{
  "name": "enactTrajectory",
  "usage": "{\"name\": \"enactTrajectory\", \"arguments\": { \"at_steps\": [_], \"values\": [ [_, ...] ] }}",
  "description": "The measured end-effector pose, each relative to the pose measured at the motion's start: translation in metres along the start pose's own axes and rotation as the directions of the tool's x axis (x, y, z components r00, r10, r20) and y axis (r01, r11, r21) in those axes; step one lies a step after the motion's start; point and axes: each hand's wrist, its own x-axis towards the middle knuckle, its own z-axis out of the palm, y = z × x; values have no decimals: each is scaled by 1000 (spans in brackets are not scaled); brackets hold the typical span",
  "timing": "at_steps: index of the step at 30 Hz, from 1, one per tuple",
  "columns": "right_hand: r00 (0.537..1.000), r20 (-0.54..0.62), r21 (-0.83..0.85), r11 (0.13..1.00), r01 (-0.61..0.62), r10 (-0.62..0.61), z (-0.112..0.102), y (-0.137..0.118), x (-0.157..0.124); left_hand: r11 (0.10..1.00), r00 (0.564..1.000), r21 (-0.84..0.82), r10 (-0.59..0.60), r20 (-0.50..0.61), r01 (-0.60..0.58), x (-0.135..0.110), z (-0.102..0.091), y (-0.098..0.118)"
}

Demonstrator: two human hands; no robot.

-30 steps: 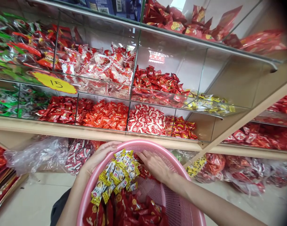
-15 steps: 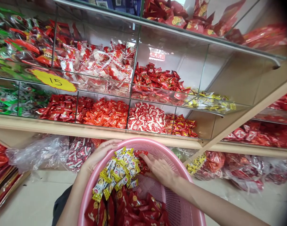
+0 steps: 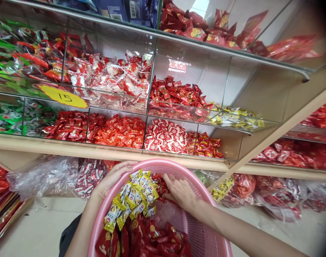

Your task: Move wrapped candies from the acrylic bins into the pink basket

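Observation:
A pink plastic basket [image 3: 163, 163] with perforated walls stands tilted before me. My left hand [image 3: 111, 178] is on its left rim, fingers along the far edge. Inside, my right hand [image 3: 180, 192] reaches in over the right side, its fingers curled at a small pile of red-wrapped candies [image 3: 159, 185]; thumb and forefinger are apart with red wrappers between them, and the other fingertips are hidden. Left of that pile lie yellow-and-white wrapped candies [image 3: 138, 194]. Larger dark red packets [image 3: 157, 237] with orange-slice prints fill the near part of the basket.
Beyond the basket rise glass-fronted shelves with red candies [image 3: 176, 94], white-and-red candies [image 3: 166, 137] and yellow candies [image 3: 236, 117]. A yellow price tag [image 3: 63, 96] reads 15. A wooden ledge [image 3: 79, 151] runs just past the rim. Bagged candies [image 3: 90, 175] lie under it.
My right hand has bent its fingers down at the red candies, and its thumb now shows. The left hand stays on the rim. The view has shifted slightly.

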Motion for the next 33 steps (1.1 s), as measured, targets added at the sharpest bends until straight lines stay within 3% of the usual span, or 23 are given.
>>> {"name": "enactTrajectory", "arguments": {
  "at_steps": [4, 13, 19, 28, 33],
  "values": [
    [999, -40, 0, 1000, 26, -26, -4, 3, -4, 1000, 1000, 23, -7, -13, 7, 0, 0, 2],
    [997, 4, -85, 993, 77, -77, 4, -1, 5, 999, 1000, 32, 4, -28, -3, 0, 1, 2],
    [998, -30, -95, 994, 55, -58, 3, -9, 7, 999, 999, 27, 22, -34, -21, 2, -1, -3],
    [999, -7, -8, 999, 41, -41, -9, -2, -2, 999, 999, -1, 36, -16, -36, 1, -2, -3],
    [997, 73, -24, 1000, 6, -4, -7, 2, -3, 999, 999, 19, 26, -29, -26, 2, -2, -5]
  ]
}}
